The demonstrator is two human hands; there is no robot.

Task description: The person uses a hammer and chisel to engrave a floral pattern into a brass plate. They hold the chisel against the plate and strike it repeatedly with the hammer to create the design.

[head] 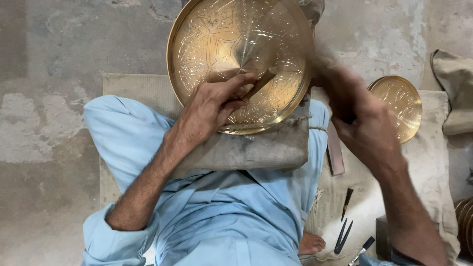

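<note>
A large round brass tray (241, 59) with a fine engraved pattern lies on a grey cushion (251, 148) that rests on the lap of a seated person in light blue clothes. The left hand (214, 106) lies on the lower part of the tray, fingers curled narrowly around a short dark chisel (259, 83) whose tip touches the metal near the tray's middle. The right hand (367, 123) is raised just beside the tray's right edge; it is blurred, closed into a fist, and I cannot tell what it grips, if anything. Behind that hand, to the right of the big tray and well apart from it, a smaller brass plate (401, 106) lies on a pale cloth mat (433, 162) spread over the concrete floor (44, 98). Below the tray's right edge, beside the cushion, a flat reddish-brown strip (335, 152) lies on the mat. Further below the tray, near the person's bare foot (310, 244), sit a few small dark tools (344, 231), one of them like a pair of dividers. A folded grey sack (456, 88) lies to the right of the small plate, and the rims of more brass ware (465, 221) show at the right edge of the view.
</note>
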